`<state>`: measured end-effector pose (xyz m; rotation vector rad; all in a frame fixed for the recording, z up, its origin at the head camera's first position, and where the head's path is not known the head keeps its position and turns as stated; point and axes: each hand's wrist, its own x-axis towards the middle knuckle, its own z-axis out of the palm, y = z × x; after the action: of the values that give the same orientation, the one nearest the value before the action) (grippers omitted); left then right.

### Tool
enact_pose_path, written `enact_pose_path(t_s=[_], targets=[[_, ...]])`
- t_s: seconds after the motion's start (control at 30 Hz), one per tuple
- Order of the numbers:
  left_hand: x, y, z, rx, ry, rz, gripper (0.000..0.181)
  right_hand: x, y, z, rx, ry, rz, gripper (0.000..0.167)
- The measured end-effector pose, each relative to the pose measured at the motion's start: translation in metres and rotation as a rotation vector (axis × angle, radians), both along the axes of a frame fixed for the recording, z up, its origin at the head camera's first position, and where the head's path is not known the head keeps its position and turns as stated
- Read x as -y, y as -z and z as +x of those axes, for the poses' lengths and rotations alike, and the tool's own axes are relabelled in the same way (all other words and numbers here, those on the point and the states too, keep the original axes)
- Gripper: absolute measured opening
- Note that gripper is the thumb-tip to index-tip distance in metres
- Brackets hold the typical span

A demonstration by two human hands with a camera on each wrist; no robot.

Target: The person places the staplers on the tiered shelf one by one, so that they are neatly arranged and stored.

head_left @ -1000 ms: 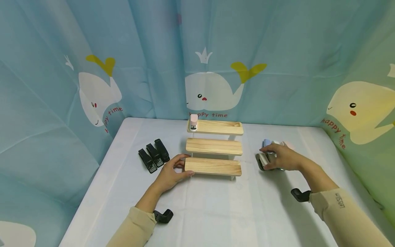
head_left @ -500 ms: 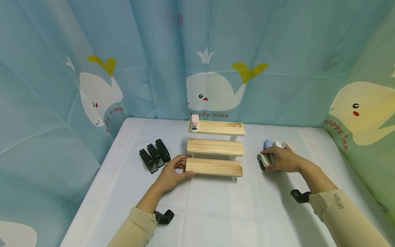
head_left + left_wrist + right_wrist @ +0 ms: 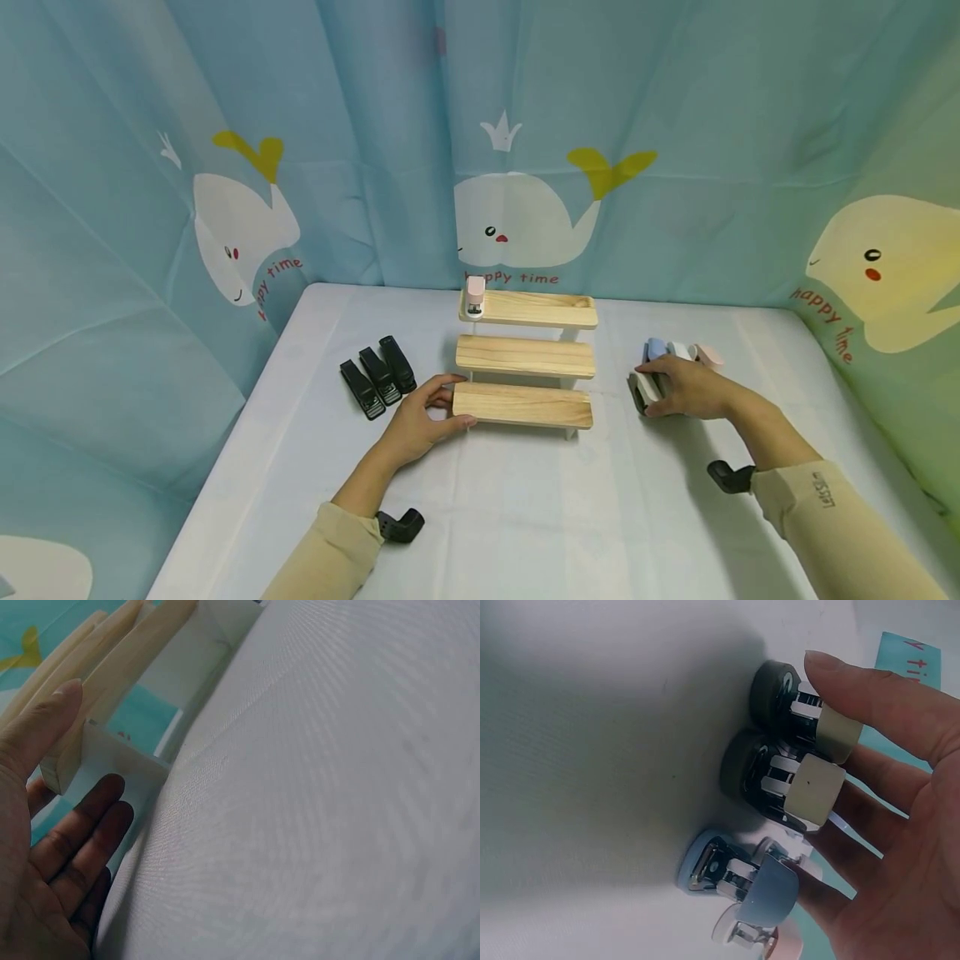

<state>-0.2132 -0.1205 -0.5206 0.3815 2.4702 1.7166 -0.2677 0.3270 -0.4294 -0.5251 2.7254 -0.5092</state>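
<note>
My left hand (image 3: 416, 422) holds the left end of the lowest board of a three-tier wooden stand (image 3: 523, 404); in the left wrist view the thumb (image 3: 56, 720) lies along the board's edge, with other fingers beside the white leg. My right hand (image 3: 693, 387) pinches a small cream and dark green stapler (image 3: 642, 393) at the table's right. In the right wrist view, the thumb lies against that stapler (image 3: 840, 736), and a matching stapler (image 3: 815, 789) is beside it. A blue stapler (image 3: 769, 892), a white one and a pink one (image 3: 785, 943) lie close by.
A pink and white stapler (image 3: 475, 297) stands at the left end of the top tier. Several black staplers (image 3: 378, 377) lie in a row left of the stand. A blue whale-print curtain (image 3: 390, 150) surrounds the white table (image 3: 510, 517).
My right hand has shifted very slightly at the cream and green stapler. My left hand stays on the stand's lowest board. The whole head view has drifted a little.
</note>
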Motion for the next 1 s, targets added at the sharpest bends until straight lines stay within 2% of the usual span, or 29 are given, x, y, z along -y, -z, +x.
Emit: enact_pose_path(t_s=[0.57,0.8,1.0], targets=[[0.0,0.001,-0.0009,0.008,0.001,-0.002,0.064,0.0001,0.0044,-0.0007,-0.001,-0.007,-0.033,0.075],[-0.0005,0.0008,-0.0007,-0.002,0.001,0.004,0.064,0.0004,0.0059,0.0017,-0.043,-0.01,-0.049,0.075],[-0.0009,0.0002,-0.0003,0.002,-0.001,0.005,0.063,0.0006,0.0075,0.0035,-0.045,-0.001,-0.084,0.076]])
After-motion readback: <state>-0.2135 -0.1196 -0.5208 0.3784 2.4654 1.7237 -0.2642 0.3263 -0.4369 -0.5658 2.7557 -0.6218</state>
